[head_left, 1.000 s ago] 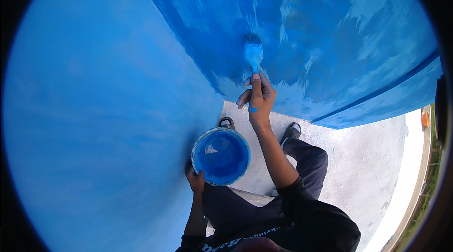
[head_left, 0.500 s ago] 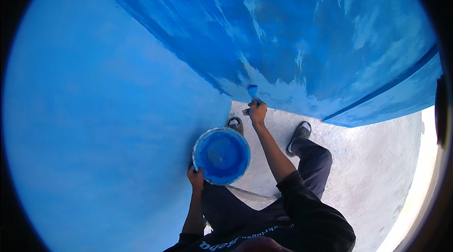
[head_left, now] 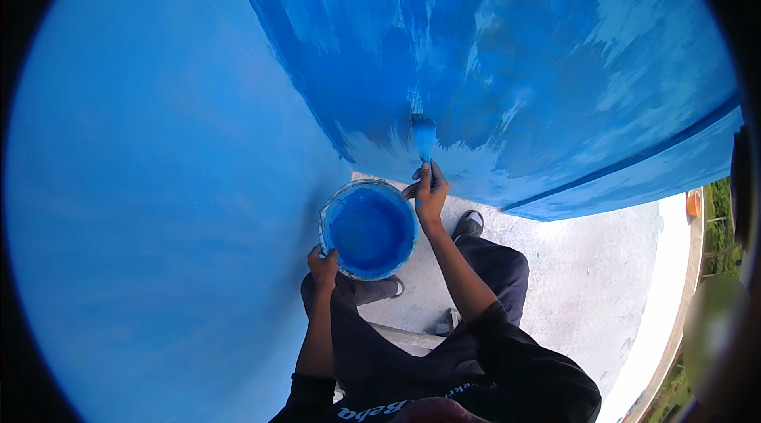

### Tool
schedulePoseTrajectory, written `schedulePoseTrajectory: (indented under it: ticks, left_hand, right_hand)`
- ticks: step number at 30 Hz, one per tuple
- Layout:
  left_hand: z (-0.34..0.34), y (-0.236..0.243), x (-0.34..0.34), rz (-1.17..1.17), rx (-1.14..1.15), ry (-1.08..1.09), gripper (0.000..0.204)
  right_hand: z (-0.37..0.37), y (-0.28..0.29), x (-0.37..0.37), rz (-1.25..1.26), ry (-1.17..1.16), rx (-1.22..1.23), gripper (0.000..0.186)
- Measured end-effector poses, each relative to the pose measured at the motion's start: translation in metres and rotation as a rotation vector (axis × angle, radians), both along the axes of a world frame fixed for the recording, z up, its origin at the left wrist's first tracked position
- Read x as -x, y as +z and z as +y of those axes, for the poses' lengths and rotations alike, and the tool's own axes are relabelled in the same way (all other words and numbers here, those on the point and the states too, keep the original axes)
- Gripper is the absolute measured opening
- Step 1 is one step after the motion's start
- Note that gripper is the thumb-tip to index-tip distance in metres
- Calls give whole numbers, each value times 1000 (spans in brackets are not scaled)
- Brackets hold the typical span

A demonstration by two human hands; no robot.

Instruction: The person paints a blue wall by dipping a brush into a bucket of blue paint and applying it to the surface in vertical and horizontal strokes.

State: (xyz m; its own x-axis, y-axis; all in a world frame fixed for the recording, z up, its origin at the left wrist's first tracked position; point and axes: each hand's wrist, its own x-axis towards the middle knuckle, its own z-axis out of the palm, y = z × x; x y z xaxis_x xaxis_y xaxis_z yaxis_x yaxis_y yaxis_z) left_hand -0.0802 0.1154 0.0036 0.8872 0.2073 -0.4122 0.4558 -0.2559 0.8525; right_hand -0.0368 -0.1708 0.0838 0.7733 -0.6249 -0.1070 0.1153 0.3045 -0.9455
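My left hand (head_left: 323, 267) grips the near-left rim of a round bucket (head_left: 326, 225), thumb over the edge. Blue paint (head_left: 371, 229) lies inside it, and dried smears coat the rim. In my right hand (head_left: 430, 195) is a paintbrush (head_left: 425, 137) with a blue-smeared handle end, held between thumb and fingers. Its dark bristles touch the wall (head_left: 444, 50) ahead, low down, where streaky darker blue meets a paler patch. Blue specks mark the right hand.
A plain lighter blue wall (head_left: 158, 185) rises close on my left and meets the front wall in a corner. Pale concrete floor (head_left: 571, 272) spreads to the right, with a low curb edge (head_left: 674, 328), an orange object (head_left: 694, 204) and greenery beyond. My shoe (head_left: 469, 225) stands near the front wall.
The brush has moved up the wall, away from its bottom edge. The bucket has shifted forward, nearer the right hand. My view has turned and my feet appear shifted.
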Motion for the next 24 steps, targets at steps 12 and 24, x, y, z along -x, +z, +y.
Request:
schedulePoseTrajectory:
  ticks: [12,24]
  left_hand:
    - [19,-29,11,142,-138,15,39]
    - [13,-41,3,-10,-146,0,33]
  right_hand:
    - [16,100,-11,49,-42,-64,37]
    - [32,-9,-5,179,142,-29,44]
